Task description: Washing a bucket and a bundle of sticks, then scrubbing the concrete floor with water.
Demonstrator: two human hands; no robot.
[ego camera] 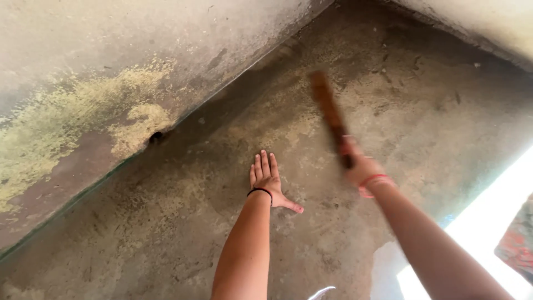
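My left hand [267,179] lies flat on the dirty concrete floor [311,233], palm down, fingers together and thumb spread to the right. A black band circles its wrist. My right hand [360,165] is raised above the floor and grips the lower end of a long brown stick-like tool [327,111], which points up and away toward the far corner. Hand and tool are blurred by motion. Red bands sit on my right wrist.
A stained wall [100,100] with yellowish patches runs along the left; a small dark hole [156,135] sits at its base. Another wall [477,28] closes the far right corner. Bright sunlight [488,233] falls on the floor at the right edge.
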